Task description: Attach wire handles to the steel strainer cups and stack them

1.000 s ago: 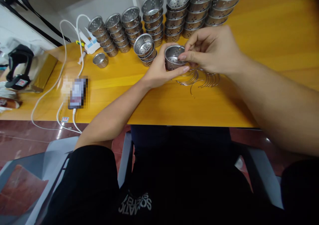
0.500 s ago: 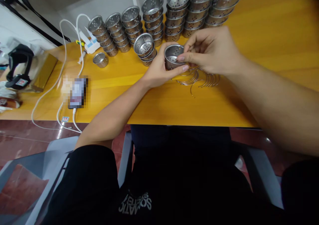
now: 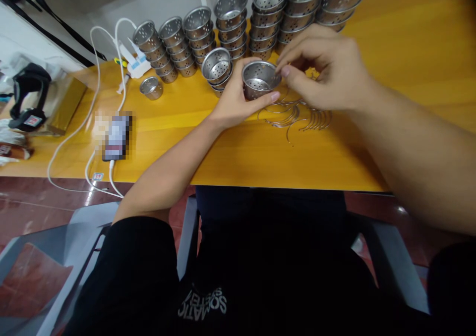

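Observation:
My left hand (image 3: 235,95) grips a small perforated steel strainer cup (image 3: 260,81), fingers behind it and thumb along its near side. The cup's mouth tilts up toward me. At the right side of its rim, my right hand (image 3: 320,68) has thumb and forefinger drawn close together. Whatever lies between those fingertips is too small to make out. Several thin curved wire pieces (image 3: 284,120) lie on the table below my hands. Just left of the held cup stands a short stack of similar cups (image 3: 216,67).
Tall stacks of perforated cups (image 3: 231,16) line the back of the yellow table (image 3: 238,162). A single cup (image 3: 151,88) stands at left. Nearer are a phone (image 3: 117,138) with a white cable (image 3: 97,85), and a power strip (image 3: 138,67). A cardboard box (image 3: 69,108) sits far left.
My right thumb and fingers have drawn back from inside the cup to its right rim. The cup, still in my left hand, has shifted slightly left.

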### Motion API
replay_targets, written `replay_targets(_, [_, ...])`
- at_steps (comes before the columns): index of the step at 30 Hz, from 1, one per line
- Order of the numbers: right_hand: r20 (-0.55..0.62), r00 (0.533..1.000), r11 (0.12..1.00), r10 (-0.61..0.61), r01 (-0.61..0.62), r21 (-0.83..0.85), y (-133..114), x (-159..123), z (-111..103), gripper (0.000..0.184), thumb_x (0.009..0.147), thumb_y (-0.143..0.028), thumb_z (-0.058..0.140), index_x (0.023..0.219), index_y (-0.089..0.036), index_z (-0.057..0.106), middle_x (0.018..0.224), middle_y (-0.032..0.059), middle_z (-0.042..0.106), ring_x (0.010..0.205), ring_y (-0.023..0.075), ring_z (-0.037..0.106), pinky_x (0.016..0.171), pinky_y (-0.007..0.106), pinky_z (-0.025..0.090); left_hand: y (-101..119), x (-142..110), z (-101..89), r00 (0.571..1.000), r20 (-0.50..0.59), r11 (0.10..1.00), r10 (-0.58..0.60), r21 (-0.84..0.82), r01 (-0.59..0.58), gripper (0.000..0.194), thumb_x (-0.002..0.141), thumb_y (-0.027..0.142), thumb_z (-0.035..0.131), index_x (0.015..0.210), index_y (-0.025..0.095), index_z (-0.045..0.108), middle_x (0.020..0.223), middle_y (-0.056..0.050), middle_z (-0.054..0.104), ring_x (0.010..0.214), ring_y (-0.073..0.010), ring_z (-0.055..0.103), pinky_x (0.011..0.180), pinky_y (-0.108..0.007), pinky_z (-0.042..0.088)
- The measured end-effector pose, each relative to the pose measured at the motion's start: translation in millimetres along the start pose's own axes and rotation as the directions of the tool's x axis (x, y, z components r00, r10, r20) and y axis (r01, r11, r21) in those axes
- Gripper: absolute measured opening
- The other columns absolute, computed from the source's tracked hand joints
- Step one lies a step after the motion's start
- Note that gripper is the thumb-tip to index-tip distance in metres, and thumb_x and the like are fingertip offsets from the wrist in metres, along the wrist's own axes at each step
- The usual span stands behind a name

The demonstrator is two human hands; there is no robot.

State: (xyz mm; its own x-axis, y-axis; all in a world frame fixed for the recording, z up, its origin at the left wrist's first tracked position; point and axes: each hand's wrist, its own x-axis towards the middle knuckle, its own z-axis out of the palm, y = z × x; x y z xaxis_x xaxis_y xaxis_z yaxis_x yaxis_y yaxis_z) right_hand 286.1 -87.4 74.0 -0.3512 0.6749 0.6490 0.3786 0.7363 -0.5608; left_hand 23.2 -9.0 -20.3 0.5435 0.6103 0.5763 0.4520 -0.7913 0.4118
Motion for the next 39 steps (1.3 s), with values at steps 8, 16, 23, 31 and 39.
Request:
replay_targets(8, [0.157,0.983,0.987,-0.095,0.113,-0.113,13.5,-1.6,-2.5,0.026,0.109,-0.034,0.089,0.132,-0.042,0.098,0.157,0.0115,0.082,0.148,0.0424,0.079,0.124,0.063,0.075,29.7,2.6,-16.2,0.99,0.138,0.979,0.043,0.191,-0.069,0.077,0.136,0.078,0.042,0.195,0.028,0.037,0.182,-0.014,0.06,0.177,-0.0401,0.075,0.141,-0.064,0.064])
replay_targets(16, [0.204,0.955,0.972,-0.214,0.23,-0.054,20.8,-6.3,3.1,0.061,0.105,-0.013,0.077,0.155,-0.044,0.094,0.168,0.0121,0.075,0.157,0.0415,0.078,0.132,0.065,0.073,51.5,-4.6,-26.7,0.997,0.055,0.988,0.056,0.14,-0.064,0.077,0.136,0.079,0.03,0.192,0.026,0.033,0.178,-0.012,0.061,0.172,-0.0329,0.079,0.136,-0.057,0.068])
replay_targets(23, [-0.07,0.979,0.981,-0.194,0.193,-0.016,6.1,-1.7,1.4,0.039,0.119,-0.054,0.091,0.157,-0.048,0.09,0.159,0.0116,0.078,0.144,0.0416,0.081,0.11,0.059,0.078,44.6,6.3,-51.2,0.973,-0.212,0.96,0.094,-0.239,-0.145,0.109,0.104,0.124,0.045,0.174,0.04,0.045,0.169,-0.008,0.066,0.166,-0.037,0.076,0.145,-0.063,0.064])
replay_targets(31, [-0.234,0.961,0.989,-0.15,0.145,-0.037,28.9,-3.6,2.2,0.047,0.125,-0.077,0.083,0.155,-0.042,0.092,0.152,0.0139,0.077,0.106,0.0286,0.079,0.09,0.048,0.073,-28.8,24.1,-108.2,0.783,-0.584,0.972,0.214,0.051,-0.228,0.08,0.106,0.098,0.082,0.171,0.058,0.056,0.162,-0.005,0.073,0.158,-0.0387,0.066,0.14,-0.067,0.056])
replay_targets(39, [-0.151,0.988,0.991,-0.021,0.0,-0.133,37.9,-4.3,-2.6,0.034,0.116,-0.061,0.091,0.143,-0.04,0.093,0.139,0.0153,0.085,0.101,0.0325,0.079,0.096,0.053,0.074,-46.5,-0.7,-114.5,0.933,-0.256,0.966,-0.251,-0.007,0.258,0.101,0.103,0.115,0.053,0.187,0.062,0.034,0.195,0.013,0.065,0.178,-0.0287,0.053,0.155,-0.064,0.045])
